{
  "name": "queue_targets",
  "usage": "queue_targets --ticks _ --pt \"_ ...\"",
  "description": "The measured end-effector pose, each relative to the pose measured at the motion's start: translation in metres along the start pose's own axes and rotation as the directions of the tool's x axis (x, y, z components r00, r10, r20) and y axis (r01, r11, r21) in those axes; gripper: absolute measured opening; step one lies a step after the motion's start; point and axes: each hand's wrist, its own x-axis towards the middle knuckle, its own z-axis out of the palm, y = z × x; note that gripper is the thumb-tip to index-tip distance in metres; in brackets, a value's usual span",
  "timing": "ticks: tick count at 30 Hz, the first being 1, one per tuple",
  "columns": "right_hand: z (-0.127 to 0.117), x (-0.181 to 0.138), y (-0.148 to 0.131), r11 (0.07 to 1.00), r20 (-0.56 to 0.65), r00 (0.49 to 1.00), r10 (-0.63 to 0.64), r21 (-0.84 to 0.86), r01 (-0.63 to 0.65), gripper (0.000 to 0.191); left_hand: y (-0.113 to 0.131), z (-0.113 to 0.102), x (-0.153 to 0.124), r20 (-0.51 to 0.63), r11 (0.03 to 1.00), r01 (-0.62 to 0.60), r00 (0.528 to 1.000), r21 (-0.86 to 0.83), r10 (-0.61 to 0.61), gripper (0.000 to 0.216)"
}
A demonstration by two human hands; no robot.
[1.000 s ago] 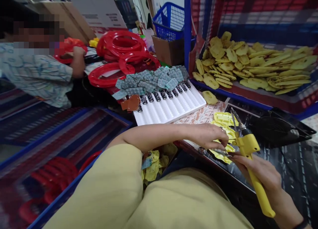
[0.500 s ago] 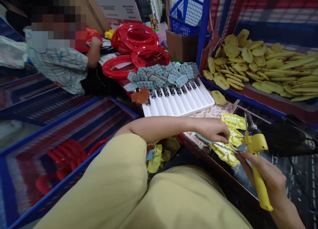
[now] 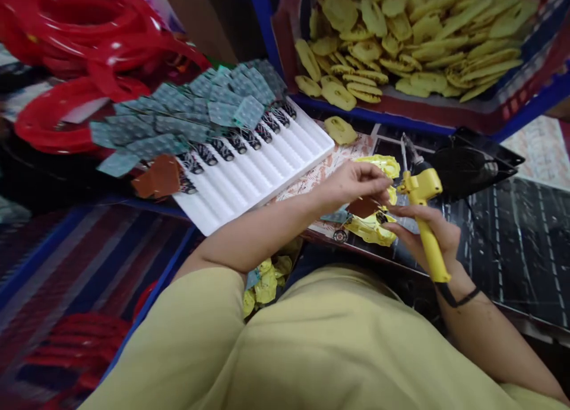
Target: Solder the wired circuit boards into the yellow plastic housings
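Observation:
My right hand is wrapped round a yellow soldering gun, its metal tip pointing up and away. The thumb and forefinger of that hand reach toward a small round black part with thin wires. My left hand has its fingers pinched together just above a small brown circuit board, which it appears to hold. Under both hands lie yellow plastic shells on the bench. A greenish circuit board and a small round speaker sit at the near edge.
A white ribbed tray holds a row of black wired parts, with greenish circuit boards heaped behind. Several yellow pieces fill a blue-edged crate beyond. Red plastic rings are piled far left. A black object stands on the right.
The view has swung right and closer to the bench. A brown circuit board now shows by my left fingers, and the soldering gun stays in my right hand.

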Motion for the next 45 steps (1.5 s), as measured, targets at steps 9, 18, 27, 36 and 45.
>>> queue_targets --ticks 9,18,27,36,45 --pt "0.01 0.001 0.073 0.996 0.262 0.961 0.087 -0.045 -0.078 0.032 0.015 -0.049 0.022 0.016 0.604 -0.093 0.991 0.792 0.132 0.013" --pt "0.003 -0.016 0.072 0.972 0.43 0.876 0.218 -0.175 -0.156 0.046 -0.016 -0.035 0.05 0.07 0.451 -0.054 0.997 0.891 -0.019 0.011" --pt "-0.028 -0.022 0.032 0.973 0.147 0.962 0.231 -0.053 -0.226 0.027 -0.02 -0.017 0.058 0.224 0.565 -0.176 0.974 0.806 -0.016 0.007" --pt "0.008 -0.012 0.019 0.909 0.041 0.927 0.372 0.187 -0.373 0.018 -0.015 -0.013 0.061 0.353 0.588 -0.286 0.936 0.757 0.0 0.02" --pt "0.039 -0.013 0.033 0.853 0.22 0.836 0.503 0.027 -0.521 0.026 -0.021 -0.029 0.06 0.052 0.545 0.037 0.988 0.837 -0.147 0.048"
